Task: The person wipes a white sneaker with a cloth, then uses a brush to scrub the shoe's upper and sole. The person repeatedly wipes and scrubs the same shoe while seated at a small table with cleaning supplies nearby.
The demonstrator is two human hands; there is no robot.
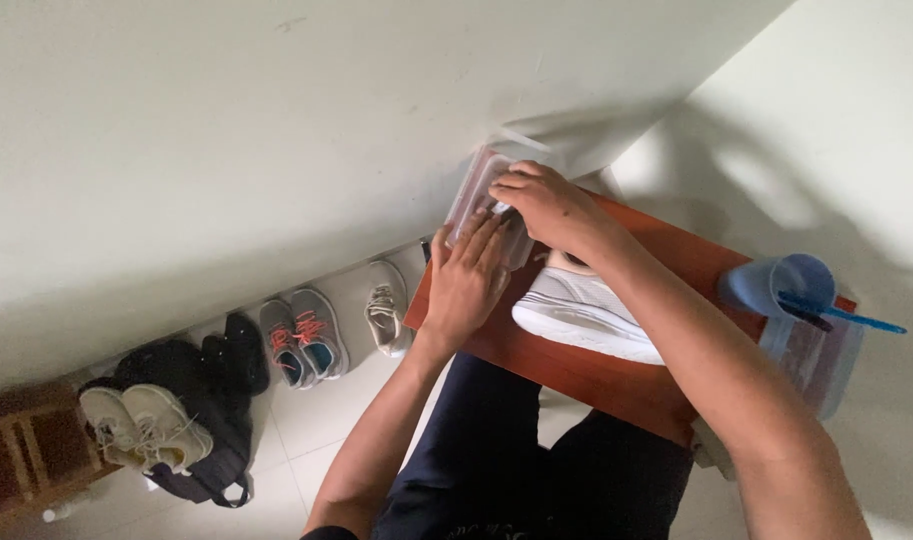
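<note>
A clear plastic container [473, 188] stands at the far corner of a reddish-brown table [696, 258], close to the white wall. My left hand [466, 275] lies flat against its near side, fingers together. My right hand [546, 205] rests on top of it, fingers curled over its lid. Just right of my hands, a grey and white sneaker [586, 312] lies on the table under my right forearm.
A blue cup [781, 283] with a blue toothbrush [844, 317] stands on a clear box [821, 360] at the table's right end. On the floor along the wall lie several shoes [301, 340], a dark bag [191, 420] with white sneakers [141, 420], and a wooden rack [26, 450].
</note>
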